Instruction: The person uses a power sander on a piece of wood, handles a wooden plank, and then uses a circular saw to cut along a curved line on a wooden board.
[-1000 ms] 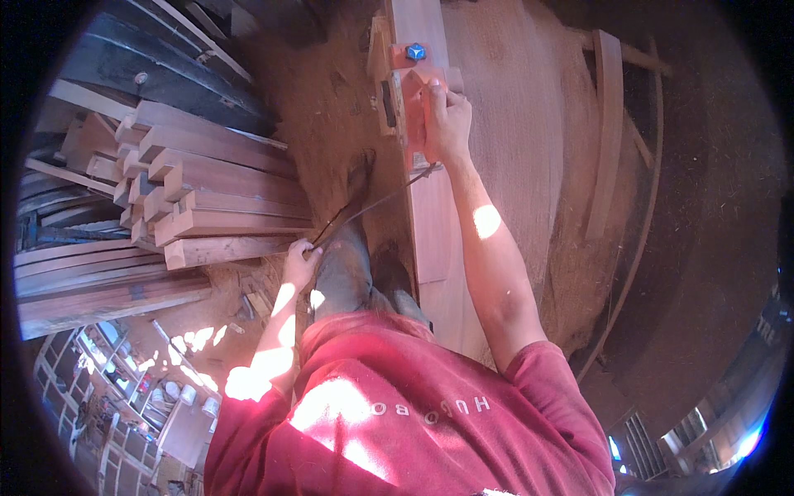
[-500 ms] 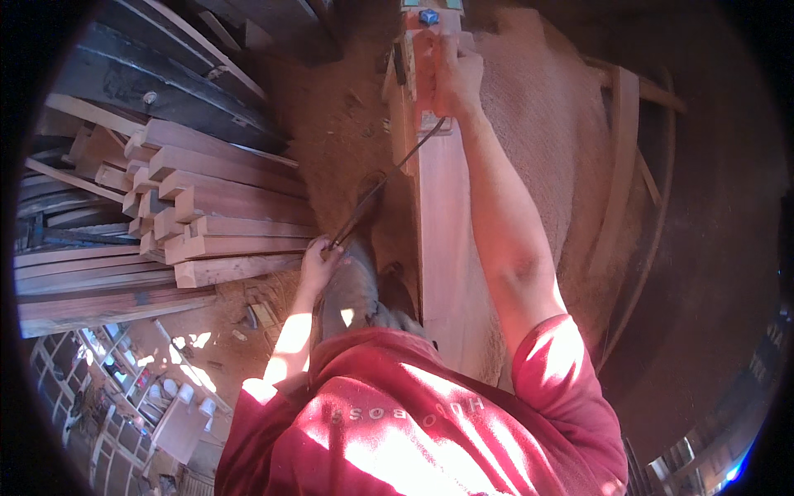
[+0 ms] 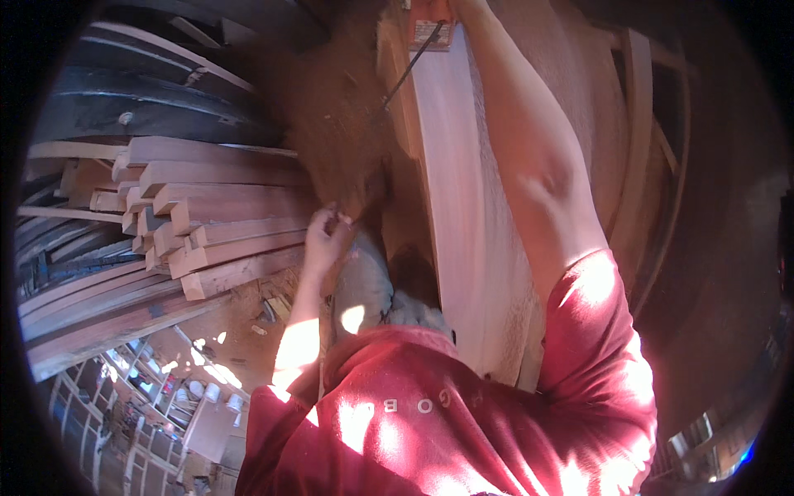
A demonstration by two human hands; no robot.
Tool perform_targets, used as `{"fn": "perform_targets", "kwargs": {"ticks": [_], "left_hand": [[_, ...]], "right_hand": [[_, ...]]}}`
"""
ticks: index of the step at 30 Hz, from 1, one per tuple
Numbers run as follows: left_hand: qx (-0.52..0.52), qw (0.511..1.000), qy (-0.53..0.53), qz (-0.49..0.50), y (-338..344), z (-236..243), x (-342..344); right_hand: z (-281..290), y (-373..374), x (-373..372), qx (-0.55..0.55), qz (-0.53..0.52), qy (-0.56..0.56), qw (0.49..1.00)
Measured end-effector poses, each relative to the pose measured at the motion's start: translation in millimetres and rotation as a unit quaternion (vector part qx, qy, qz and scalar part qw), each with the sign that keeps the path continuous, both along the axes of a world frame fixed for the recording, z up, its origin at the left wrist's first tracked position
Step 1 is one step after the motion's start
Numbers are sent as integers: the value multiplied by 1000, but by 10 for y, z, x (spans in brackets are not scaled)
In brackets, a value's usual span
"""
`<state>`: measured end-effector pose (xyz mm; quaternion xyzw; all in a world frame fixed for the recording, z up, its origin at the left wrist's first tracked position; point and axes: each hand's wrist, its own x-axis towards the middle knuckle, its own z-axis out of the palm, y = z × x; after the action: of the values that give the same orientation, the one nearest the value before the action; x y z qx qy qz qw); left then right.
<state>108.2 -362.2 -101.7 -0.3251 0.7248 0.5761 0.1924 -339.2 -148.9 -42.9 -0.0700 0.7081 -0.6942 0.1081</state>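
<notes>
An orange-red electric hand planer [image 3: 431, 36] rests on a long, pale reddish timber beam [image 3: 453, 165] at the top of the view, its front part cut off by the edge. My right hand [image 3: 468, 7] is on the planer, arm stretched far forward; its fingers lie mostly beyond the frame. A dark power cord [image 3: 404, 80] runs from the planer's rear toward my left hand [image 3: 327, 237], blurring midway. That hand is held low left of the beam, its fingers pinched round the cord.
Squared timbers [image 3: 240, 207] are stacked at the left, ends facing outward. Sawdust covers the ground around the beam. Right of my arm a loose plank [image 3: 633, 132] lies lengthwise. A metal frame rack [image 3: 149, 438] and several white containers [image 3: 211, 393] stand at lower left.
The planer and my right hand have moved farther forward along the beam, partly out of view. My left hand has risen slightly, still with the cord. Dust now blurs the ground beside the beam.
</notes>
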Motion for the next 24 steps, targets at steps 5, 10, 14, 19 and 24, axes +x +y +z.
{"fn": "perform_targets", "kwargs": {"ticks": [5,10,14,19,24], "left_hand": [[-122,983,32,-134,-688,-547,1009],[-120,952,24,-282,-798,-577,1601],[-156,888,88,-424,-420,-355,1888],[-158,888,73,-427,32,-227,2051],[-168,890,-1,-424,-42,57,1875]], "right_hand": [[170,737,1800,6,58,-126,990],[272,1420,4823,193,-108,-96,971],[444,1843,6807,112,-110,-313,937],[410,1941,7399,144,-135,-273,942],[410,1863,6755,164,-116,-271,941]]}}
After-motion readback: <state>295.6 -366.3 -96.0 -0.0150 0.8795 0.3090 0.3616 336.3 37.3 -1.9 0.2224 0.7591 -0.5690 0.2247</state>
